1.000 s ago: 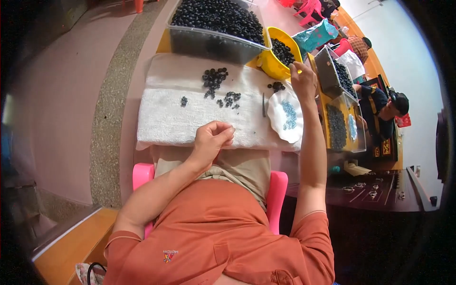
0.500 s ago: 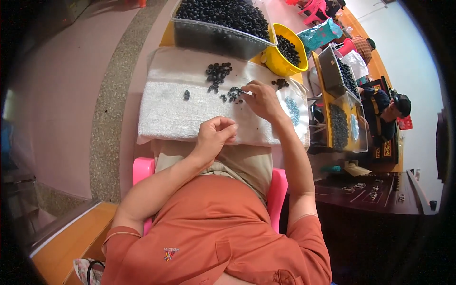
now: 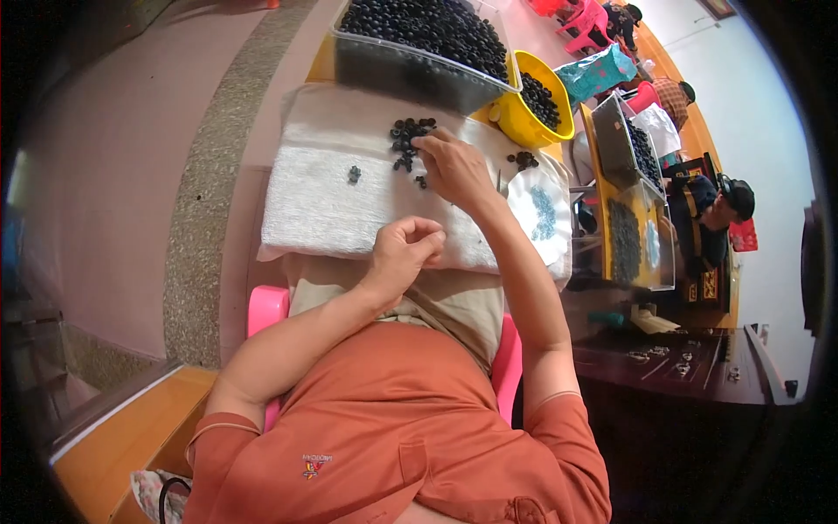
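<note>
Black beads [image 3: 403,138] sit clumped on the white towel [image 3: 323,214], just left of the right hand [image 3: 456,171], the nearer one. Its fingers are bunched; left hand's [image 3: 400,255] curled. Can't tell if either's pinching anything tbh.

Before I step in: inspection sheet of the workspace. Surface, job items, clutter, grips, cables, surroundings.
Surface: white cloth, lightly creased.
Job items: main pile of black beads on the cloth; small cluster to its left; white plate with blue bits; clear bin and yellow bucket, both holding black beads.
Clutter: thin dark tool beside the plate, partly hidden.
Left grip: fingers curled over the cloth's near edge; contents can't be told.
Right grip: fingertips at the main pile; hold unclear.
Cables: black cord or strap, lower left; can't tell which.
Surroundings: pink chair under the wearer; co-worker at right, beside more bins.
</note>
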Motion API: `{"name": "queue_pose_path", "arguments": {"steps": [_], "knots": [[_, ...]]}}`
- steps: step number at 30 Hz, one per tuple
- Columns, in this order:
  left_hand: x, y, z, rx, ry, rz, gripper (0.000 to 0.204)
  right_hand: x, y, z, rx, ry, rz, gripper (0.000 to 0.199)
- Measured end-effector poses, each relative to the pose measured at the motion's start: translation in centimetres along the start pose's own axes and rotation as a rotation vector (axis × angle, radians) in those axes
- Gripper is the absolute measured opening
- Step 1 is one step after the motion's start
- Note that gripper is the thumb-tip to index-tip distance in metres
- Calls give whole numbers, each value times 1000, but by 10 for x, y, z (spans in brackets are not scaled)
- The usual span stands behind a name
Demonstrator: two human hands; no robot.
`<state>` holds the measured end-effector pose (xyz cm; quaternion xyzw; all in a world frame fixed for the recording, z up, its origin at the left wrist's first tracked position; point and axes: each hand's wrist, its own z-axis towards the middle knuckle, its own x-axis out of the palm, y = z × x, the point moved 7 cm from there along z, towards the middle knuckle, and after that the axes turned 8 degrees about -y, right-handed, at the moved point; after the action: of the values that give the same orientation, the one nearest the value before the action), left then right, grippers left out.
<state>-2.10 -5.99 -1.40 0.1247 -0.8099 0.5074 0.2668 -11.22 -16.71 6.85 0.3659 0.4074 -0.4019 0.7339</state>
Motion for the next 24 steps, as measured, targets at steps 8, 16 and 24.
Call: {"name": "queue_pose_path", "arguments": {"steps": [8, 16, 24], "knots": [[0, -1, 0, -5, -12, -7, 10, 14, -2, 9, -27, 59, -52, 24], [1, 2, 1, 8, 2, -2, 10, 12, 4, 12, -49, 35, -17, 22], [1, -2, -1, -4, -4, -16, 10, 19, 7, 13, -42, 127, -25, 23]]}}
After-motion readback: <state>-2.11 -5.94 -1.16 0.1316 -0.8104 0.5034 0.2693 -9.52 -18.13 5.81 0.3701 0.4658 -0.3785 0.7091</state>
